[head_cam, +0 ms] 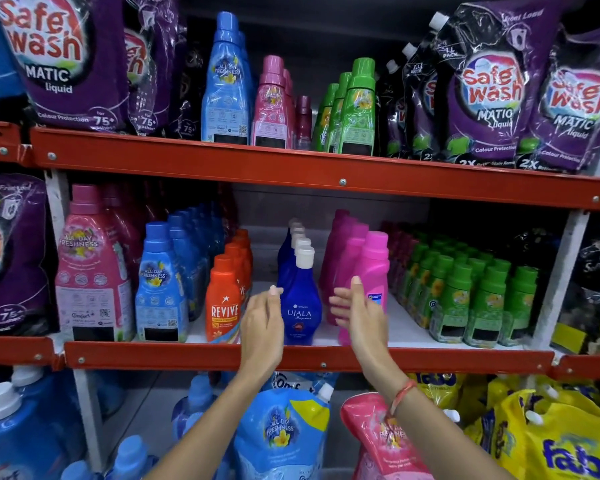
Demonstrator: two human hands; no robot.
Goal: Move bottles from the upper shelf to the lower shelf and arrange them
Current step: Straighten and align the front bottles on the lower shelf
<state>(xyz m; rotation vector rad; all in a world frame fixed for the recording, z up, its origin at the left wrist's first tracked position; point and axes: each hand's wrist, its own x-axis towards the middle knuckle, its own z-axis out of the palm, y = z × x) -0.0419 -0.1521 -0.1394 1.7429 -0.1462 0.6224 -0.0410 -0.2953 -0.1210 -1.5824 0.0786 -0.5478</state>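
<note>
A dark blue Ujala bottle (pixel 300 303) with a white cap stands at the front of a row on the lower shelf (pixel 305 356). My left hand (pixel 262 327) is open just left of it, fingertips near its shoulder. My right hand (pixel 359 315) is open just right of it, in front of a pink bottle (pixel 373 271). Neither hand holds anything. On the upper shelf (pixel 291 164) stand a tall blue bottle (pixel 226 84), pink bottles (pixel 272 105) and green bottles (pixel 357 112).
The lower shelf also carries orange Revive bottles (pixel 224 299), blue bottles (pixel 161 285), a large pink bottle (pixel 90 271) and several green bottles (pixel 471 292). Purple Safewash pouches (pixel 489 88) flank the upper bottles. Refill pouches (pixel 284 434) fill the bottom level.
</note>
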